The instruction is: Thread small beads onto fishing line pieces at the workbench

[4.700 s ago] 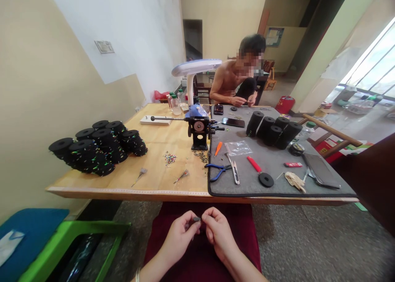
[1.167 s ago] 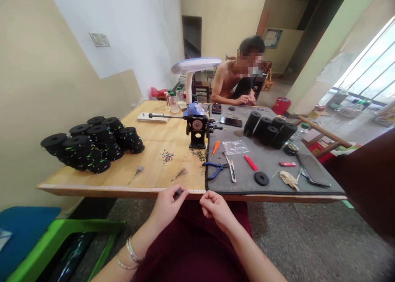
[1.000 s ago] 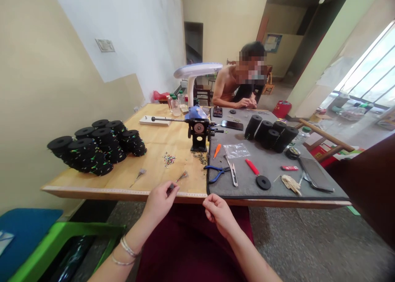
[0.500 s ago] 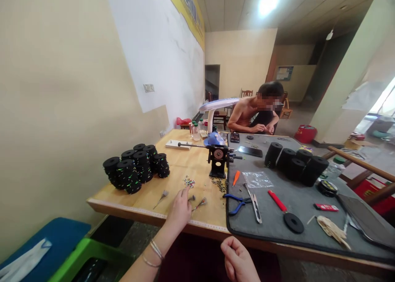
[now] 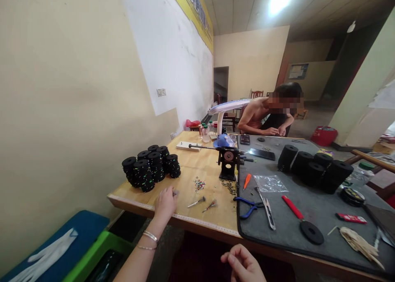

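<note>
My left hand lies over the table's front left part, its fingers together at a small grey-tipped bundle with a thin stem; the stem is hidden under the hand. To its right lie two similar thin-stemmed bundles, a grey-tipped one and a reddish one. Behind them is a little heap of multicoloured beads. My right hand hovers in front of the table edge, fingers curled and thumb against them, with nothing visible in it.
Black spools with coloured bits stand at left. A black winding device has a rod pointing left. On the grey mat lie blue pliers, thread snips and a red-handled tool. A person sits opposite.
My left hand has moved left from the middle bundles to the leftmost one, uncovering the other two. My right hand's fingers have loosened slightly. The view has turned a little left.
</note>
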A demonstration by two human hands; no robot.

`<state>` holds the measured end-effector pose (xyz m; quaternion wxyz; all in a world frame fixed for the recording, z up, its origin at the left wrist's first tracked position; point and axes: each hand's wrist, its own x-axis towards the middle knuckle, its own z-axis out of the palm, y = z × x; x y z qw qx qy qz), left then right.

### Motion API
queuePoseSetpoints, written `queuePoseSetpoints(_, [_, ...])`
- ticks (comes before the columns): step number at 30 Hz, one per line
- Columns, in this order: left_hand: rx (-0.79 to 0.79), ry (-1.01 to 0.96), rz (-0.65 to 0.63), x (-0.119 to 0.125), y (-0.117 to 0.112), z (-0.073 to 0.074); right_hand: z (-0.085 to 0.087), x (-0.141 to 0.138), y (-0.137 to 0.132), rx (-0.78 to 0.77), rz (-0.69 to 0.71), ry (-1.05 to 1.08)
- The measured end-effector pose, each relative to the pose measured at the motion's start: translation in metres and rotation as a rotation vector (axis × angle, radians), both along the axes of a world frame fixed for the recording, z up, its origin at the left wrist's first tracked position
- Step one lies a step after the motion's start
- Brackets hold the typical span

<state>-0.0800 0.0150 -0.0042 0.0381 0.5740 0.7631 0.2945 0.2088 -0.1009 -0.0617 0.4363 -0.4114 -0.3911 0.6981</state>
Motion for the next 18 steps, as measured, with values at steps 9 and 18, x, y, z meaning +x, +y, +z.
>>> queuePoseSetpoints(9, [-0.078, -0.477, -0.250, 0.042, -0.059, -0.003, 0.004, -0.007, -0.012, -0.046, -0.082, 0.018])
queuePoseSetpoints(18, [-0.512, -1.424, -0.433, 0.130, -0.137, -0.032, 0.011, -0.015, -0.019, -0.108, -0.050, -0.006])
